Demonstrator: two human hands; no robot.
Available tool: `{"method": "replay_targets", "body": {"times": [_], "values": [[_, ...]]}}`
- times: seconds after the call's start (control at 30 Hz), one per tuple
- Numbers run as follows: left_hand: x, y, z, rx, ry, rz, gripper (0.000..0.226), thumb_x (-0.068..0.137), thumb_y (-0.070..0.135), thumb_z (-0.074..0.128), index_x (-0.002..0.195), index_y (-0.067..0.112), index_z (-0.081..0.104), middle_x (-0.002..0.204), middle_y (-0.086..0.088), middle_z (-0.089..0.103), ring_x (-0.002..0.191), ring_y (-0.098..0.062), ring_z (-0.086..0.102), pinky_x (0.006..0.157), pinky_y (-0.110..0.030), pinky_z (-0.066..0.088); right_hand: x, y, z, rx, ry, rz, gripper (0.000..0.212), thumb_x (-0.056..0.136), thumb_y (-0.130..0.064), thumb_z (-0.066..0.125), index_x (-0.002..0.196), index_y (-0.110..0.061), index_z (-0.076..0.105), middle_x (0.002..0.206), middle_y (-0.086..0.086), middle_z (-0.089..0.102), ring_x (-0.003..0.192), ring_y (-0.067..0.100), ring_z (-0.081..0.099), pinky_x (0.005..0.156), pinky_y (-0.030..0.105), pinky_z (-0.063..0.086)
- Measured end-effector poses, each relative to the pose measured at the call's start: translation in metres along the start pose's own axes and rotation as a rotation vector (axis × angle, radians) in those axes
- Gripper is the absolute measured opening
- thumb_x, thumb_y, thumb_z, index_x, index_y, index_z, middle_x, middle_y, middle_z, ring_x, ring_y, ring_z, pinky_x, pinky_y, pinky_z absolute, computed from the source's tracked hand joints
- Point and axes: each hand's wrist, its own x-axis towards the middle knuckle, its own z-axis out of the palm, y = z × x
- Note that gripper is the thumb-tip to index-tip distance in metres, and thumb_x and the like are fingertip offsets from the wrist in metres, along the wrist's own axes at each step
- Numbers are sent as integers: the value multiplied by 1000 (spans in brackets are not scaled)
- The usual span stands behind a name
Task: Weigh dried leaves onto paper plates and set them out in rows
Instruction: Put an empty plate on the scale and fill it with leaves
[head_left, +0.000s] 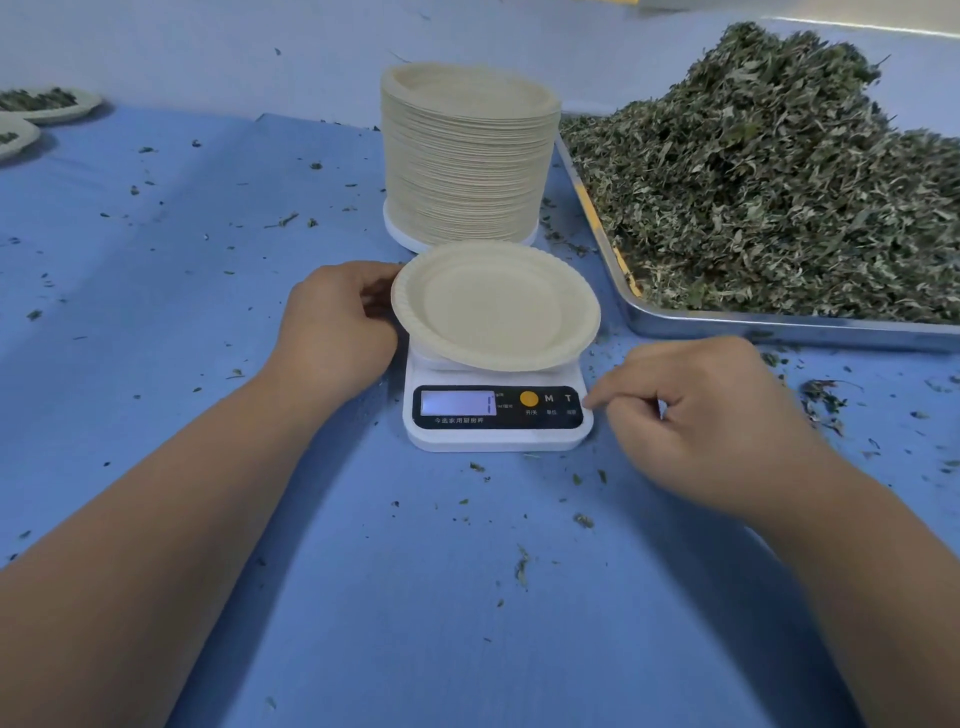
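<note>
One empty paper plate sits on the white scale in front of me, cream-coloured, with a fluted rim and tipped slightly toward me. My left hand grips its left rim, fingers curled. My right hand holds nothing, its fingers curled, with one fingertip at the scale's right edge by the T button. Behind stands a tall stack of plates. The dried leaves, grey-green and shredded, lie heaped on a metal tray to the right.
</note>
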Motion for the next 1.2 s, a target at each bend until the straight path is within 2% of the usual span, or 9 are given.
{"method": "replay_targets", "body": {"times": [0.17, 0.3, 0.5, 0.67, 0.77, 0.9, 0.97, 1.07, 1.2], "values": [[1, -1, 0, 10, -1, -10, 63, 79, -12, 50, 121, 28, 76, 97, 26, 70, 84, 28, 58, 69, 7, 40, 2, -1, 4, 49, -78, 60, 37, 78, -19, 48, 89, -23, 83, 66, -22, 63, 61, 1, 58, 59, 28, 52], [0, -1, 1, 9, 5, -18, 63, 79, -12, 50, 119, 29, 76, 93, 30, 68, 83, 28, 57, 68, 7, 39, 1, -3, 6, 46, -80, 55, 38, 79, -18, 47, 91, -22, 83, 66, -21, 62, 60, -12, 52, 57, 22, 43], [1, -2, 1, 18, -4, -3, 63, 78, -12, 49, 119, 27, 76, 95, 29, 68, 85, 26, 59, 69, 6, 40, 6, -4, 8, -42, -114, 60, 32, 78, -17, 44, 75, -10, 75, 65, 5, 68, 57, 22, 59, 52, 37, 51], [1, -2, 0, 18, -5, -8, 63, 77, -12, 49, 118, 28, 76, 95, 28, 69, 86, 25, 60, 70, 6, 40, 6, -6, 10, -119, -126, 49, 28, 80, -18, 46, 77, -12, 73, 73, 3, 69, 68, 24, 63, 58, 38, 53], [2, -2, 0, 9, 6, -2, 63, 77, -12, 49, 115, 30, 76, 95, 29, 69, 88, 24, 60, 71, 5, 41, 4, -7, 11, -58, -77, 44, 23, 82, -10, 53, 76, -14, 75, 72, 1, 69, 65, 19, 61, 56, 37, 52], [2, -4, 0, 10, 6, -5, 63, 77, -12, 49, 113, 33, 75, 97, 28, 70, 91, 23, 61, 72, 4, 44, 6, -8, 6, 24, 163, 57, 28, 81, -10, 51, 81, -14, 79, 71, -2, 69, 58, 9, 57, 54, 29, 49], [2, -6, 0, 12, 8, -6, 62, 78, -11, 50, 116, 31, 76, 95, 30, 69, 88, 24, 60, 68, 6, 40, 15, -5, 0, 2, 249, 103, 30, 82, -13, 49, 86, -14, 78, 77, 0, 71, 62, 11, 58, 58, 29, 50], [3, -9, 0, 25, 16, -21, 59, 80, -9, 52, 114, 34, 75, 96, 29, 70, 89, 21, 62, 70, 1, 43, 40, 21, -10, -152, 182, 228, 29, 88, -23, 48, 99, -15, 74, 93, 4, 70, 86, 26, 62, 74, 39, 54], [4, -6, 0, 8, 24, -30, 56, 82, -8, 54, 101, 42, 70, 91, 30, 69, 85, 22, 61, 76, -7, 44, 74, 87, -21, -296, -36, 543, 41, 95, -45, 46, 125, -19, 60, 94, 3, 62, 80, 25, 58, 66, 34, 46]]}}
